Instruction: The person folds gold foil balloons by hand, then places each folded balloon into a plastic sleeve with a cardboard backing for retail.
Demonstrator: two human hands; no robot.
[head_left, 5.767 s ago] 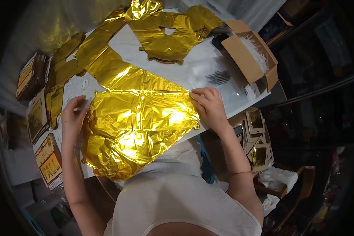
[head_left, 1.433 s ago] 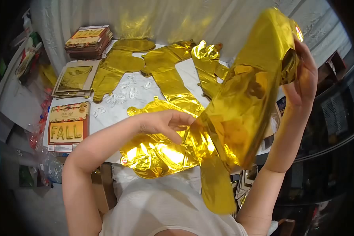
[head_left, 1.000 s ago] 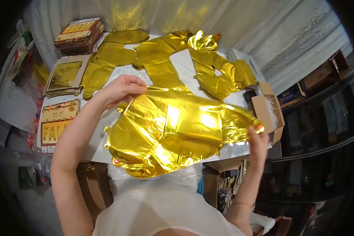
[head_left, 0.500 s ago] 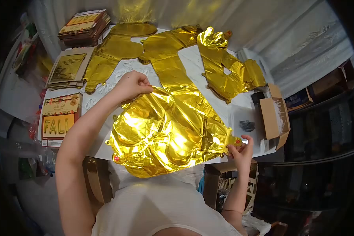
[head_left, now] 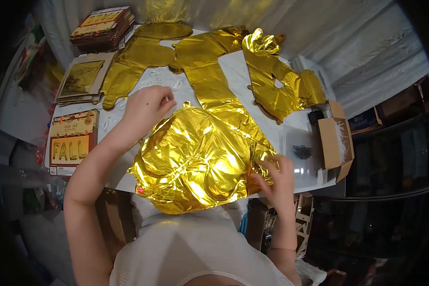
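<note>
A shiny gold foil balloon (head_left: 200, 157), uninflated and creased, lies across the front of the table, its lower edge hanging over toward my body. My left hand (head_left: 150, 105) is just off its upper left edge, the fingers loosely curled with nothing visible in them. Over the balloon's right end is my right hand (head_left: 277, 181), thumb and fingers spread apart at the foil; the tips partly blend into the shine. Further flat gold foil balloons (head_left: 148, 52) spread over the back of the table, with another gold balloon (head_left: 281, 88) at the right.
A box marked FALL (head_left: 74, 143) lies at the table's left, below gold packets on card (head_left: 83, 81) and a stack of boxes (head_left: 102, 28). An open cardboard box (head_left: 336, 140) stands at the right edge beside a clear plastic sheet (head_left: 302, 162). White strings (head_left: 112, 123) lie at left.
My left hand has let go of the balloon's upper edge and moved slightly left. My right hand has released the tab at the right end and shifted left over the foil.
</note>
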